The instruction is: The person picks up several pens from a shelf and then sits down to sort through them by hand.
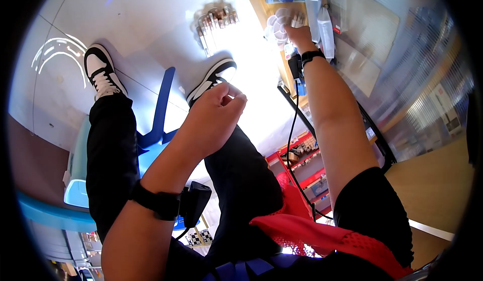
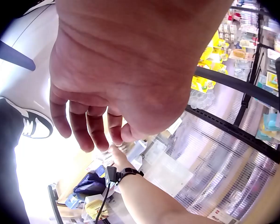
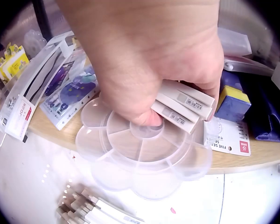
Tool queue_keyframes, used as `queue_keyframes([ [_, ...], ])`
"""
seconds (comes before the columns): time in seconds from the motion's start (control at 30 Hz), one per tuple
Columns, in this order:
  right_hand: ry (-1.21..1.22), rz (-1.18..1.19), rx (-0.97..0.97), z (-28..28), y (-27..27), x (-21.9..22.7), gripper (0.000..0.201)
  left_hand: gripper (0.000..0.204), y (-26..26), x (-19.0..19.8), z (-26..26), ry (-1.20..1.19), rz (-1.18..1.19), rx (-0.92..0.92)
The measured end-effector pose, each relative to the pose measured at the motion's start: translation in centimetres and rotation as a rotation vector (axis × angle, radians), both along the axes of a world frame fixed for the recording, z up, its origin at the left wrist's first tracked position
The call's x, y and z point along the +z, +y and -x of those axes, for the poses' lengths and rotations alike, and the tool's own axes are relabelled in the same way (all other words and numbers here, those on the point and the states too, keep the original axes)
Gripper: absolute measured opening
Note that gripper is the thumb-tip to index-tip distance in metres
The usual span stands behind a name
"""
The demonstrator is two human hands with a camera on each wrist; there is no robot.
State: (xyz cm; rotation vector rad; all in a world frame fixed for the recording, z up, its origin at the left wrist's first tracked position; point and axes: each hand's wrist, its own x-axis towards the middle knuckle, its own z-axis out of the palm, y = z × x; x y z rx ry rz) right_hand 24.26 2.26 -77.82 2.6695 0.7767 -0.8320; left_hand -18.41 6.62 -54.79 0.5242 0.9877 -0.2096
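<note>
My right hand (image 3: pixel 154 56) grips a few slim white boxes (image 3: pixel 181 103) with barcode labels, thumb on one side and fingers on the other. Beneath the boxes, a clear flower-shaped palette (image 3: pixel 144 144) juts over the edge of a wooden shelf. From the head view, the right hand (image 1: pixel 300 36) is far out at the upper right, beside the palette (image 1: pixel 277 25). My left hand (image 1: pixel 216 114) hangs above the legs, fingers loosely curled, holding nothing. The left wrist view shows that hand (image 2: pixel 116 74) with its fingers hanging down.
The wooden shelf (image 3: pixel 224 161) also bears a purple-patterned pack (image 3: pixel 72 93), a blue-and-yellow block (image 3: pixel 233 103) and a dark blue pouch (image 3: pixel 266 112). More white sticks or boxes (image 3: pixel 100 210) lie lower down on the floor. A blue chair leg (image 1: pixel 163 99) stands between the feet.
</note>
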Motion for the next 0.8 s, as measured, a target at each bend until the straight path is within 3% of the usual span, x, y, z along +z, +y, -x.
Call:
queue_keyframes([
  [0.03, 0.119, 0.016, -0.011, 0.5, 0.4, 0.8, 0.07, 0.025, 0.1, 0.0, 0.0, -0.002, -0.002, -0.004],
  [0.13, 0.041, -0.07, -0.043, 0.4, -0.6, 0.1, 0.056, 0.024, 0.1, 0.2, 0.1, -0.007, 0.002, -0.001],
  [0.37, -0.051, -0.112, 0.052, 0.1, -1.1, 0.4, 0.056, 0.024, 0.1, 0.4, 0.3, -0.023, -0.009, 0.01],
  [0.5, -0.051, -0.073, 0.079, 1.1, -0.8, 2.6, 0.063, 0.024, 0.6, 0.5, 0.6, -0.022, 0.006, -0.005],
  [0.7, -0.059, -0.199, 0.075, 4.5, -0.5, 6.4, 0.055, 0.026, 0.6, 0.0, 0.9, 0.011, -0.037, -0.059],
  [0.8, 0.171, -0.405, 0.091, 8.6, -0.3, 10.3, 0.045, 0.028, 0.1, -0.1, 1.4, 0.031, -0.043, -0.008],
])
